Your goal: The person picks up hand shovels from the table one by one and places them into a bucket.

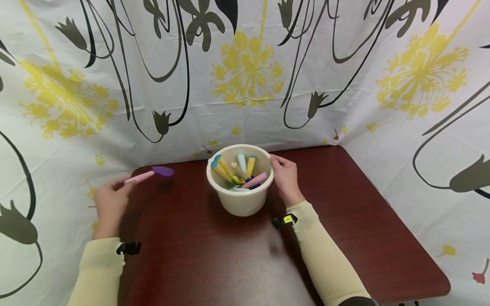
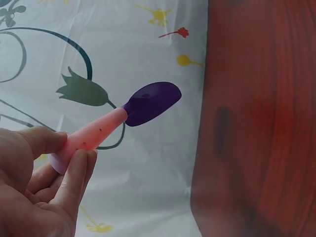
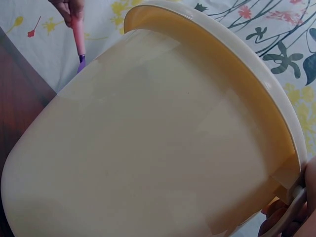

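My left hand (image 1: 111, 204) pinches the pink handle of a spoon (image 2: 96, 133) between thumb and fingers. Its purple oval bowl (image 2: 154, 102) points toward the table, out at the table's far left corner. A cream plastic bucket (image 1: 243, 204) is over the middle of the table. At the bucket's right side, my right hand (image 1: 285, 176) grips the rim, where the handle joins. Several coloured handles stick up inside: yellow ones with blue ends (image 1: 220, 170), a pale blue one (image 1: 242, 162) and a pink one (image 1: 255, 180). Their lower ends are mostly hidden in the bucket.
The dark red table (image 1: 183, 255) has rounded corners and ends at a white, flower-printed cloth (image 1: 245, 123) behind it. More of this cloth hangs at the left and right. Black straps (image 1: 129, 248) sit on both wrists.
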### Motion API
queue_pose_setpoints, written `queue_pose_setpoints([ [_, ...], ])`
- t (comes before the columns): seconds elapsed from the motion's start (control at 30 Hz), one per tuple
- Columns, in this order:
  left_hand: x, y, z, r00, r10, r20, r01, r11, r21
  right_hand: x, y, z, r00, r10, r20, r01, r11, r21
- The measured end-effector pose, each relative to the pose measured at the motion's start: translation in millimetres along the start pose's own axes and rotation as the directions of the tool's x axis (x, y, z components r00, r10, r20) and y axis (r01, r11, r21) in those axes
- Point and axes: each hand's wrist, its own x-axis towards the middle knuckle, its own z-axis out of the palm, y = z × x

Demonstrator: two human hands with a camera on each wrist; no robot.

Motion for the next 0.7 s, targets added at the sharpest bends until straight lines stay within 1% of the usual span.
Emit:
queue_pose_setpoints([
  [0.13,-0.8,5.6,-2.4,1.0,-0.002,-0.014,0.002,1.0,-0.005,-0.2,-0.4,0.0,1.0,0.002,0.0,-0.002,1.0,0.003],
  [0.27,-2.3,11.4,-4.9,1.0,-0.01,-0.026,0.009,0.999,-0.034,-0.8,-1.3,-0.1,1.0,0.002,0.003,-0.003,1.0,0.007],
  [0.5,-6.5,22.5,-10.0,0.999,-0.034,-0.02,0.032,0.997,-0.069,-1.5,-2.0,-0.6,1.0,0.01,0.01,-0.01,1.0,0.01],
  [0.6,-8.6,28.9,-12.1,0.999,-0.035,-0.016,0.033,0.996,-0.079,-1.7,-1.9,-0.8,1.0,0.011,0.013,-0.011,1.0,0.01],
  [0.7,-10.7,35.7,-14.3,1.0,-0.019,-0.02,0.017,0.996,-0.085,-1.8,-1.7,-1.0,1.0,0.01,0.014,-0.01,1.0,0.007],
])
